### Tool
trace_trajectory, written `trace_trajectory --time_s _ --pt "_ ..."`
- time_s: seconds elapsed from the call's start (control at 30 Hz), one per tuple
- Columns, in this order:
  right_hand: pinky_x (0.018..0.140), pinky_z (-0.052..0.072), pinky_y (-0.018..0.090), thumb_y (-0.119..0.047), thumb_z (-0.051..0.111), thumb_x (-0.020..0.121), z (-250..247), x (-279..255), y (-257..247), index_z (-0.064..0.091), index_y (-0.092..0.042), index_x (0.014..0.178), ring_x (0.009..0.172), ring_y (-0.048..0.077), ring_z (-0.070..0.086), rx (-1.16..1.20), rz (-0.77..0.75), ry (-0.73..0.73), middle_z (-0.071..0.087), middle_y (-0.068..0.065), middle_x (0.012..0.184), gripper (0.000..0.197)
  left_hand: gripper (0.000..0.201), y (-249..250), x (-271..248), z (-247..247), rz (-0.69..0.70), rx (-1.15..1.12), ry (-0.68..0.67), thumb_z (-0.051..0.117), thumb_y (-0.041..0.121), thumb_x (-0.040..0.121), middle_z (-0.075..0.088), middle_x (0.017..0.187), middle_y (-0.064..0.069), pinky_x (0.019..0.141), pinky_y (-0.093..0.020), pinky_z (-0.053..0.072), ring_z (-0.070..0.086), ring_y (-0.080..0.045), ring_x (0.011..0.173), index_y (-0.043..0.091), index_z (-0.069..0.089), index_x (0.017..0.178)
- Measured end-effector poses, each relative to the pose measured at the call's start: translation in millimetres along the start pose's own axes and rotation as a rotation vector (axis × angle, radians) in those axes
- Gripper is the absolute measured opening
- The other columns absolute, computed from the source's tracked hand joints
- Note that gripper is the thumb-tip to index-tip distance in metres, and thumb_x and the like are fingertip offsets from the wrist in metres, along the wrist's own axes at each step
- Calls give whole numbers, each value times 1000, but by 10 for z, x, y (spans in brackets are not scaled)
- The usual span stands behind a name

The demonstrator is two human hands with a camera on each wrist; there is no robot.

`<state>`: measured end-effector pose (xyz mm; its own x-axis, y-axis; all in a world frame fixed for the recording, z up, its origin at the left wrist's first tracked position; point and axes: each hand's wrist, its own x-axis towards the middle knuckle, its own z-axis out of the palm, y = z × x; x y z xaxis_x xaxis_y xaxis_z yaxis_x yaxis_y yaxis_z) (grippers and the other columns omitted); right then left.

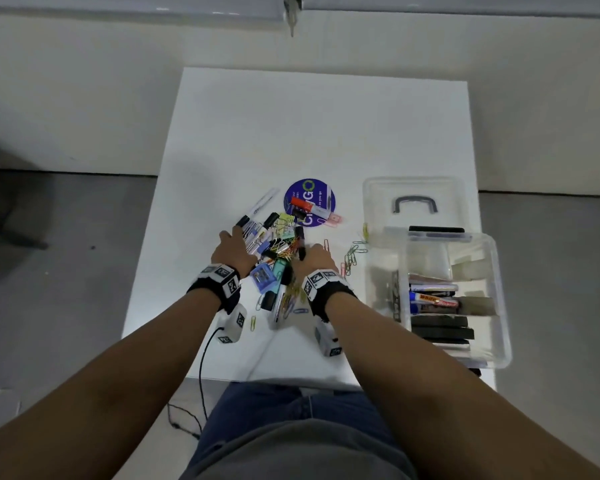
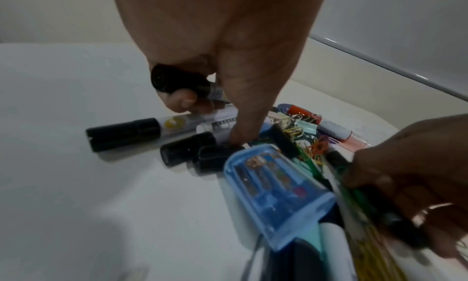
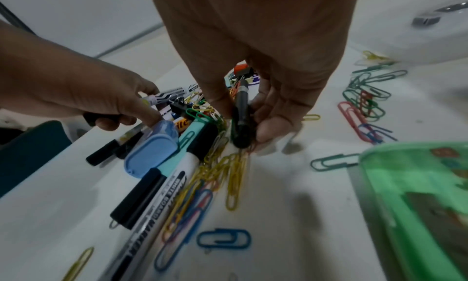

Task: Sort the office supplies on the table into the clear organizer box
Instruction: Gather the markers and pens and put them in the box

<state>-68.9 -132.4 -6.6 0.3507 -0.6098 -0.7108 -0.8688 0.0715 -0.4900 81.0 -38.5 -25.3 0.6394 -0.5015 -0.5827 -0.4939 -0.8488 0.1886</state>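
Note:
A pile of markers, binder clips and coloured paper clips (image 1: 278, 251) lies mid-table. My left hand (image 1: 238, 233) grips a black-capped marker (image 2: 177, 81) at the pile's left side, and its forefinger (image 2: 240, 129) points down among other markers. At the pile's right side, my right hand (image 1: 309, 251) pinches a black marker (image 3: 240, 115) between thumb and fingers, just above yellow paper clips (image 3: 228, 171). The clear organizer box (image 1: 499, 271) stands open on the right and holds markers (image 1: 433, 299) and black blocks (image 1: 440, 327).
The box's clear lid (image 1: 414, 195) with a grey handle lies behind it. A purple round disc (image 1: 309, 199) carries a red-capped marker (image 1: 309, 206). A blue clear case (image 2: 276, 191) sits between my hands. Loose paper clips (image 1: 352, 256) are scattered toward the box.

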Motion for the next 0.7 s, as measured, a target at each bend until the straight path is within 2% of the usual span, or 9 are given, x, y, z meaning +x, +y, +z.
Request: trace_trajectory --time_s 0.07,0.17,0.23,0.3,0.4,0.47,0.53,0.6,0.7 --pt "73 50 33 -17 62 87 -16 -19 37 55 -10 104 89 29 64 54 41 2 63 11 103 20 75 -39 45 -4 2 29 -14 65 29 80 43 130 -20 86 -43 51 57 -40 108 8 27 142" --pt "79 45 36 -11 53 93 40 -34 108 28 0 138 111 34 61 52 85 35 57 21 126 53 63 -97 108 -6 27 38 -29 67 37 78 54 122 -17 83 -39 48 57 -35 107 7 42 128" --pt "84 45 37 -7 46 95 68 -65 168 17 -1 145 109 30 59 34 59 52 52 22 134 58 57 -126 124 -17 27 24 -61 69 39 76 59 117 -16 80 -37 47 59 -34 104 6 48 118" --pt "83 48 41 3 52 88 55 -109 228 23 -3 141 105 34 58 -77 -1 84 50 23 129 61 53 -153 127 -27 29 16 -83 71 39 75 61 115 -15 77 -34 45 60 -33 102 6 53 113" --pt "92 52 44 5 59 83 25 -153 305 33 -4 129 118 37 51 -229 -44 158 40 20 131 53 49 -174 126 -20 53 22 -106 71 39 78 62 115 -15 77 -33 46 60 -32 102 5 56 111" --pt "91 50 45 3 57 85 3 -191 312 34 -6 129 122 36 45 -291 -28 215 36 18 134 51 47 -178 117 -13 67 17 -121 71 40 79 63 113 -13 77 -34 46 60 -31 99 6 57 108" --pt "92 45 44 -1 49 88 -4 -228 288 35 -5 132 120 35 45 -404 -91 292 39 16 133 46 45 -179 104 -6 72 11 -119 69 40 80 62 112 -13 76 -34 45 58 -29 96 7 55 107" --pt "88 43 43 -5 45 90 26 -274 227 35 -3 132 112 35 51 -469 -185 268 45 16 127 43 42 -171 79 4 75 0 -99 68 38 81 61 110 -13 73 -32 43 55 -27 90 7 55 106" --pt "72 48 42 -7 51 89 200 -267 137 34 -5 123 98 36 62 -257 -115 58 53 17 116 39 34 -151 41 8 88 -26 -91 68 37 80 63 105 -13 71 -31 43 54 -26 84 9 55 95"
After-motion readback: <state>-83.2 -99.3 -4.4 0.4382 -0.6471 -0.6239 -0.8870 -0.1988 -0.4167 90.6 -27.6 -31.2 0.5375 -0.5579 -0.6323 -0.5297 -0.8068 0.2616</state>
